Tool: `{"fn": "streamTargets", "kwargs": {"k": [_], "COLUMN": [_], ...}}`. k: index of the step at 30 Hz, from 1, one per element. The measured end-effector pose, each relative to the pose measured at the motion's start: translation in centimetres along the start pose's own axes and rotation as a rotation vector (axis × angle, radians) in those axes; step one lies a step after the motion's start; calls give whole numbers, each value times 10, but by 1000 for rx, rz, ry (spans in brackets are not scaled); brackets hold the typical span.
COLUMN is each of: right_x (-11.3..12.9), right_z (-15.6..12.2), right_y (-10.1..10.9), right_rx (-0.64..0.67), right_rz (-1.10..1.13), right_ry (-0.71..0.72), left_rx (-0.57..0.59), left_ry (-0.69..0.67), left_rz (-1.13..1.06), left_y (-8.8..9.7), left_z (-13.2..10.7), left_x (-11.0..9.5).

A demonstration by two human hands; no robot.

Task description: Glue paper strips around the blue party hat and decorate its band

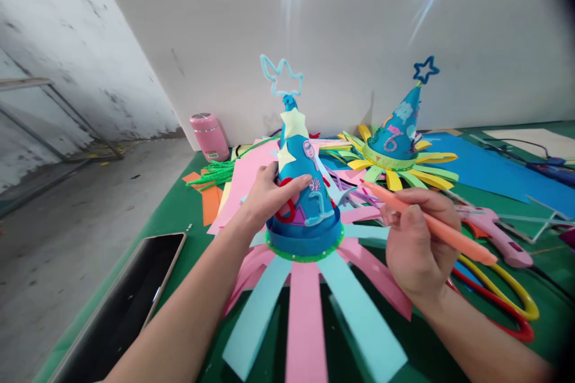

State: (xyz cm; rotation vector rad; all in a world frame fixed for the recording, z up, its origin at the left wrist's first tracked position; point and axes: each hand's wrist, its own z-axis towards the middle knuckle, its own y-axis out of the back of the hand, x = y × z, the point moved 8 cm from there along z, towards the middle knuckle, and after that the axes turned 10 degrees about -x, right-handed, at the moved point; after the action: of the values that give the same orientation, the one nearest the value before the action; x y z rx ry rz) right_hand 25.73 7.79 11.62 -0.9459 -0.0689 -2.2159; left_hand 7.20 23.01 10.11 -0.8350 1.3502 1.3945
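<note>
A blue paper cone hat (309,215) stands upright on the green table (179,215), with pink and light-blue paper strips (305,311) fanning out from its base and a light-blue pipe-cleaner shape on its tip. My left hand (267,194) is wrapped round the cone's left side. My right hand (417,239) grips an orange pen (444,233) like a pencil. The pen's tip points left, close to the cone's right side.
A second blue cone hat (399,131) with yellow and green strips stands behind on the right. A pink canister (209,136), green pipe cleaners (215,175), coloured paper sheets, a pink glue gun (494,230), red and yellow scissors (507,305) and a dark tablet (130,299) lie around. A white board backs the table.
</note>
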Motion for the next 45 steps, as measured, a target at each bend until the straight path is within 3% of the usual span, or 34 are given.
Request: {"fn": "streamTargets", "kwargs": {"k": [7,10,15,19,26,32,45], "right_x": [-2,-2,-1,-4,-20,-23,-21], "right_z": [6,7,5,1,-17,-22,-28], "right_y": [8,6,4,6,1,-5,-7], "right_rx": [-114,-101,-34,19,134,221,274], "right_rz": [75,108,151,121,35,13,-55], "right_ry": [-6,-32,-74,-88,-105,-85,10], "left_rx": [254,267,133,-145,-466,-513,-484], "left_ry": [-150,-165,-117,-101,-28,-18,-4], "left_rz": [116,189,301,356,456,497,475], "left_y": [16,25,36,42,23,12,16], "left_z": [-18,-25,-34,-46,-67,-69,-79], "left_x": [7,7,10,8,2,-5,-9]}}
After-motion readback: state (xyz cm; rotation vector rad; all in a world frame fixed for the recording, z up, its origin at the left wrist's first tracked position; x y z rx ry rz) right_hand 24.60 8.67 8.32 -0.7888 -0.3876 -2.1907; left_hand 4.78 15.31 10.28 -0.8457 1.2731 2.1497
